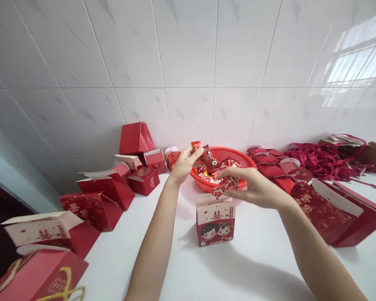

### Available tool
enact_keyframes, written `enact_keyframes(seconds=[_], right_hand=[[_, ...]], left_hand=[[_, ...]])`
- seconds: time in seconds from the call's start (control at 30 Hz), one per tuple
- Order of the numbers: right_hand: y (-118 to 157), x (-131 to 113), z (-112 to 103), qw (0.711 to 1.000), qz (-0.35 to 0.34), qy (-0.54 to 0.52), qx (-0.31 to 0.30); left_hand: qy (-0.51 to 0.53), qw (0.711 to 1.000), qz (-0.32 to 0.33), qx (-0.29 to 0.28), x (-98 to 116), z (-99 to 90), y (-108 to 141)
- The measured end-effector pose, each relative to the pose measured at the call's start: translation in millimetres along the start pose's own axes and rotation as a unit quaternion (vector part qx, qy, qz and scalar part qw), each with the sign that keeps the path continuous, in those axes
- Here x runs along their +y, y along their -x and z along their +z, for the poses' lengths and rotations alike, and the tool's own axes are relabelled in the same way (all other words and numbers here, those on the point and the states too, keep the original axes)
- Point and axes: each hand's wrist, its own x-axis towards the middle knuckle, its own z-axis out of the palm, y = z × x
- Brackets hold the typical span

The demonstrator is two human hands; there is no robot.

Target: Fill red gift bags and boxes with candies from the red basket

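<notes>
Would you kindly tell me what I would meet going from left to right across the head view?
Rope-handled red bag → small gold-lettered box → left hand → maroon wrapped piece → right hand → magenta ribbon pile.

Red packet (pixel 223 188) in right hand (pixel 253 184)

Both forearms (pixel 158 238) cut off by bottom edge. Right hand (pixel 253 184) hides part of red basket (pixel 250 161) and one end of patterned packet (pixel 223 187). Print on dark red packet (pixel 209 158), by left hand (pixel 185 164), too small to read. Inside of upright carton (pixel 215 225) out of sight. Rope-handled bag (pixel 39 274) cropped by left and bottom edges.
</notes>
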Motion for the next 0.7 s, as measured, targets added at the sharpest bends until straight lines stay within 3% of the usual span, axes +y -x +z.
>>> enact_keyframes(seconds=[0.23, 0.57, 0.7], right_hand=[[5.9, -9.8, 16.7, 0.986, 0.022, 0.166, -0.011], [6.5, -1.9, 6.1, 0.989, 0.005, 0.146, -0.020], [6.8, 4.3, 0.8, 0.990, 0.016, 0.120, -0.074]], left_hand=[[-0.036, 0.998, 0.042, 0.005, 34.2, 2.8, 21.3], [-0.099, 0.992, 0.055, -0.055, 51.9, 7.7, 40.6], [-0.146, 0.983, 0.047, -0.103, 57.7, 11.4, 47.6]])
